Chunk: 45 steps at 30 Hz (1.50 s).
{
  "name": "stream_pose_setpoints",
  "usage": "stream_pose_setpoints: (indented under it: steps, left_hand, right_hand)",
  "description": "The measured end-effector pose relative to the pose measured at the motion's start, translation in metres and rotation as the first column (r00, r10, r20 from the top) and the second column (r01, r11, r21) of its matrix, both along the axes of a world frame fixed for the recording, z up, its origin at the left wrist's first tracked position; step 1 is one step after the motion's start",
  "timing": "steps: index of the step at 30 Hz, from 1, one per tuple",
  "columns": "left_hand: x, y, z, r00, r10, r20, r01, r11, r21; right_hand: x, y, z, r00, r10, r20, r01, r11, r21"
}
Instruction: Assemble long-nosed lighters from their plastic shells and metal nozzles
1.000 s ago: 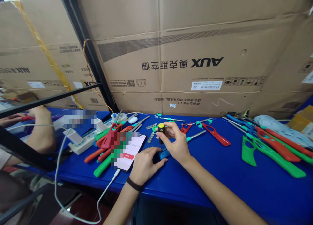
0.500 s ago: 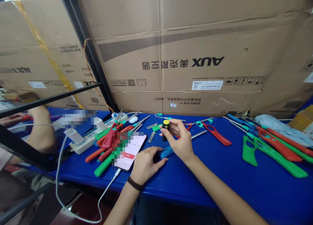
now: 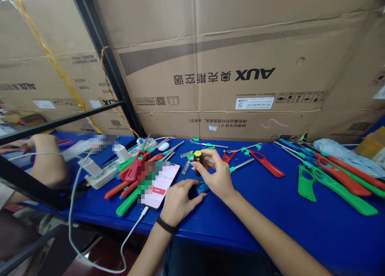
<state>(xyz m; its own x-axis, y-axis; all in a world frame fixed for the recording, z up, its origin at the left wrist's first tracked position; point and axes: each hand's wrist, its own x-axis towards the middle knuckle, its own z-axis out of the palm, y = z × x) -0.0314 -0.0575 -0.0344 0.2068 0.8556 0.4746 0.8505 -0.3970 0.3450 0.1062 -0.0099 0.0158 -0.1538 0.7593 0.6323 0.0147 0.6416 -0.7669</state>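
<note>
My right hand (image 3: 215,174) pinches a small screwdriver (image 3: 197,162) with a yellow-capped black handle between thumb and fingers. Its thin shaft points down at a blue lighter handle (image 3: 202,188). My left hand (image 3: 179,200) lies over that blue piece and holds it against the blue table (image 3: 240,224). The tip is small and partly hidden, so I cannot tell whether it sits in a screw. A phone (image 3: 164,184) showing a timer lies just left of my left hand, with part of its screen pixelated.
Several red and green long-nozzle lighters (image 3: 333,188) lie at the right, and a heap (image 3: 129,184) lies at the left. A power strip (image 3: 100,178) and white cables sit back left. Behind a black frame, a co-worker's arm (image 3: 49,160) shows. Cardboard boxes (image 3: 234,59) form the back wall.
The screwdriver and my right hand have moved left and down since half a second ago, back over the blue piece. My left hand has barely moved.
</note>
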Motion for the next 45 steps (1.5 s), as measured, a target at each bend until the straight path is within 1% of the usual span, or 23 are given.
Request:
stream_pose_setpoints:
  steps: [3,6,9,13,19,25,27,29,30,32,37,39,42,45]
  left_hand:
    - [0.000,0.000,0.000,1.000,0.000,-0.001,0.000,1.000,0.000]
    - [0.000,0.000,0.000,1.000,0.002,-0.002,-0.002,1.000,-0.001]
    - [0.000,0.000,0.001,1.000,0.002,-0.003,-0.002,1.000,-0.001]
    - [0.001,0.000,0.002,1.000,0.005,-0.006,-0.005,1.000,-0.003]
    - [0.001,-0.001,0.001,1.000,0.008,-0.009,-0.008,1.000,0.000]
    - [0.000,-0.001,0.001,1.000,0.006,-0.010,-0.006,1.000,0.010]
    - [0.000,0.000,0.001,1.000,0.006,-0.011,-0.006,1.000,0.012]
    - [0.000,0.000,0.001,1.000,0.003,-0.011,-0.003,1.000,0.014]
    - [0.000,0.000,0.002,1.000,0.000,-0.010,0.000,1.000,0.013]
    - [0.000,0.000,0.003,1.000,-0.007,-0.009,0.007,1.000,0.012]
    - [0.002,-0.001,0.004,1.000,-0.021,-0.008,0.021,1.000,0.019]
    - [0.003,-0.002,0.005,1.000,-0.027,-0.010,0.027,0.999,0.023]
    - [0.004,-0.002,0.005,0.999,-0.037,-0.012,0.037,0.999,0.023]
    - [0.005,-0.002,0.005,0.999,-0.044,-0.009,0.044,0.999,0.022]
  right_hand:
    - [-0.001,-0.001,-0.001,1.000,0.014,-0.006,-0.014,1.000,-0.012]
    - [-0.001,-0.002,0.001,0.998,0.030,-0.052,-0.032,0.999,-0.027]
    - [0.000,-0.001,0.002,0.997,0.005,-0.079,-0.006,1.000,-0.018]
    - [0.001,0.001,0.003,0.997,-0.028,-0.069,0.028,1.000,-0.001]
    - [0.000,0.000,0.001,0.998,-0.023,-0.054,0.023,1.000,0.005]
    - [0.001,-0.001,0.003,0.999,-0.010,-0.042,0.010,1.000,0.013]
    - [-0.001,-0.002,0.003,0.997,0.044,-0.056,-0.044,0.999,0.013]
    - [-0.005,-0.002,0.000,0.980,0.159,-0.116,-0.163,0.986,-0.021]
    - [-0.007,-0.001,-0.001,0.963,0.218,-0.158,-0.228,0.973,-0.048]
    - [-0.010,0.000,-0.003,0.933,0.287,-0.216,-0.314,0.944,-0.099]
    - [-0.010,0.002,0.003,0.869,0.431,-0.244,-0.480,0.853,-0.203]
    - [-0.010,0.001,0.005,0.860,0.438,-0.261,-0.494,0.842,-0.218]
    - [-0.009,-0.001,0.007,0.875,0.400,-0.272,-0.460,0.863,-0.210]
    - [-0.008,-0.001,0.007,0.867,0.424,-0.263,-0.478,0.856,-0.198]
